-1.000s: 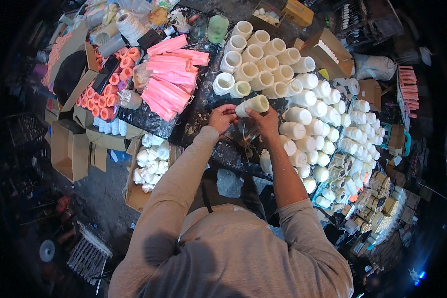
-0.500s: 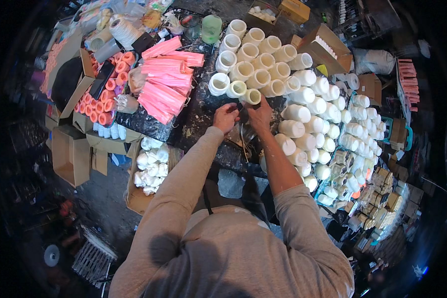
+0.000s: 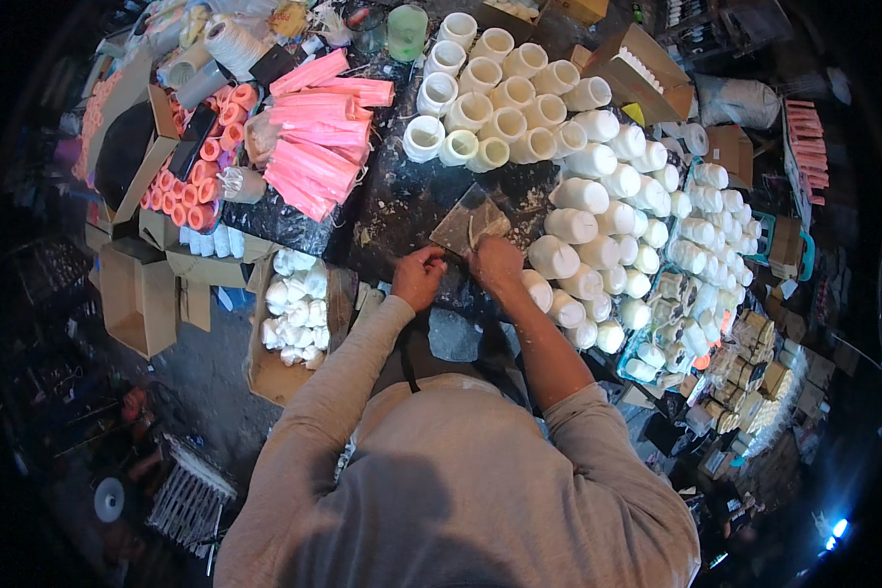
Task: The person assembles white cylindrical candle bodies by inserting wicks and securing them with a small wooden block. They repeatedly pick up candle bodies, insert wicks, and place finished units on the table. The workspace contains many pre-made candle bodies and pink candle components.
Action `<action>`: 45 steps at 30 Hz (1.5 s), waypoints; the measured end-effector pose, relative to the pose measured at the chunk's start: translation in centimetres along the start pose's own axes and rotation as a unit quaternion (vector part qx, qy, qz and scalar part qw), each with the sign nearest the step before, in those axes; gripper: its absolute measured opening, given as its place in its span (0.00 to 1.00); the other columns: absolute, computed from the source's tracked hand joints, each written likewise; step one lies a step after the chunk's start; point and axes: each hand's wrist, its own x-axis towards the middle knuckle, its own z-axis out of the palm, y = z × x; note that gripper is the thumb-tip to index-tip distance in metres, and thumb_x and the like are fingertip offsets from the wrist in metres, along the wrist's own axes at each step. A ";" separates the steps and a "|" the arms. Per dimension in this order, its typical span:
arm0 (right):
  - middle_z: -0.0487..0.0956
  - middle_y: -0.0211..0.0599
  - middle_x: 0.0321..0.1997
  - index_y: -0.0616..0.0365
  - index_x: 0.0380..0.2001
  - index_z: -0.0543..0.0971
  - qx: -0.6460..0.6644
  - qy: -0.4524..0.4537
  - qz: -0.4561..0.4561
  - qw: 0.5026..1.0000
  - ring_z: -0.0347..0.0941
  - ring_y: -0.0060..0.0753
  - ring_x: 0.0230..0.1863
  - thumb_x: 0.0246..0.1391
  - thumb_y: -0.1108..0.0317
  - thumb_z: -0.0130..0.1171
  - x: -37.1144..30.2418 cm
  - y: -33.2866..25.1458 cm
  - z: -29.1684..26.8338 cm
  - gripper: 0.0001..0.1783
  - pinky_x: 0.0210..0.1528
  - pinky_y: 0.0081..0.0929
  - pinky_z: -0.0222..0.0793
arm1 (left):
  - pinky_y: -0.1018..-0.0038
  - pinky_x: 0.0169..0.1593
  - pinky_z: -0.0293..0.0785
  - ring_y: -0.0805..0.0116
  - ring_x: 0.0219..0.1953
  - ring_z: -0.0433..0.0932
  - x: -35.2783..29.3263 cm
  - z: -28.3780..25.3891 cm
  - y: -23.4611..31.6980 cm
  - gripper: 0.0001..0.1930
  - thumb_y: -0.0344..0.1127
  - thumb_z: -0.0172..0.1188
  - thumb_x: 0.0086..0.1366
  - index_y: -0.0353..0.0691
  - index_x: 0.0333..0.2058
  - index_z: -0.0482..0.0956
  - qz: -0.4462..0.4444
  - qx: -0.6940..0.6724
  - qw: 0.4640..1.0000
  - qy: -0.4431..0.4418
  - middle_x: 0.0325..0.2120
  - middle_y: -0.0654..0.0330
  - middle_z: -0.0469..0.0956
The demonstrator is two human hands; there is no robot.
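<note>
Item, one left hand (image 3: 419, 276): fingers curled, tips by the near-left corner of a translucent sheet (image 3: 456, 225); whether they pinched anything, I could not tell from my feed. Item, one right hand (image 3: 497, 263): fingers bent at the sheet's near-right edge, seemingly touching; their grip was hidden from me. Item, the sheet: flat, pale strands across it, on the dark tabletop (image 3: 392, 211), between the hands and the upright cream hollow cylinders (image 3: 487, 154). Hazards, in my judgement: a hasty pull could have spilled the strands, or creased the sheet if it was soft; a forward push could have toppled the nearest cylinder, its neighbours standing close; a rightward elbow swing could have scattered the white cylinders (image 3: 554, 259), packed just beside the right forearm (image 3: 549, 343).
</note>
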 end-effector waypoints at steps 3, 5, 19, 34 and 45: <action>0.86 0.47 0.35 0.59 0.38 0.86 0.094 0.020 -0.017 0.995 0.85 0.46 0.34 0.54 0.55 0.71 -0.7 0.3 1.0 0.18 0.40 0.43 0.80 | 0.70 0.48 0.80 0.66 0.41 0.85 -0.6 0.5 0.9 0.19 0.34 0.68 0.65 0.33 0.52 0.83 0.026 -0.003 1.000 -0.017 0.40 0.54 0.87; 0.86 0.43 0.34 0.61 0.38 0.86 0.287 -0.018 -0.012 0.958 0.84 0.37 0.31 0.56 0.61 0.71 -1.2 1.0 0.0 0.14 0.37 0.37 0.80 | 0.72 0.47 0.79 0.70 0.40 0.84 -1.0 0.7 2.5 0.19 0.33 0.67 0.67 0.32 0.54 0.82 0.020 -0.084 0.996 -0.036 0.40 0.57 0.87; 0.83 0.31 0.40 0.62 0.47 0.82 0.665 -0.096 -0.101 0.734 0.77 0.19 0.35 0.63 0.70 0.67 -11.1 -3.1 -13.3 0.12 0.37 0.18 0.72 | 0.77 0.49 0.78 0.77 0.42 0.81 -7.2 -6.0 15.7 0.18 0.25 0.61 0.71 0.31 0.59 0.79 0.124 -0.294 0.939 -0.125 0.45 0.60 0.85; 0.79 0.38 0.31 0.61 0.38 0.77 0.472 -0.012 -0.238 0.849 0.75 0.31 0.33 0.64 0.73 0.57 -11.9 -4.4 -12.8 0.03 0.38 0.31 0.72 | 0.76 0.31 0.80 0.75 0.27 0.80 -8.7 -5.5 15.4 0.07 0.29 0.61 0.73 0.31 0.44 0.84 0.086 -0.285 0.954 0.022 0.27 0.62 0.81; 0.75 0.25 0.27 0.59 0.35 0.79 0.476 -0.123 -0.001 0.871 0.71 0.22 0.30 0.68 0.66 0.60 -18.5 5.2 -9.5 0.09 0.36 0.26 0.69 | 0.60 0.45 0.78 0.50 0.36 0.84 3.6 -4.7 4.3 0.17 0.44 0.65 0.67 0.34 0.44 0.84 0.108 0.167 0.976 0.087 0.34 0.48 0.85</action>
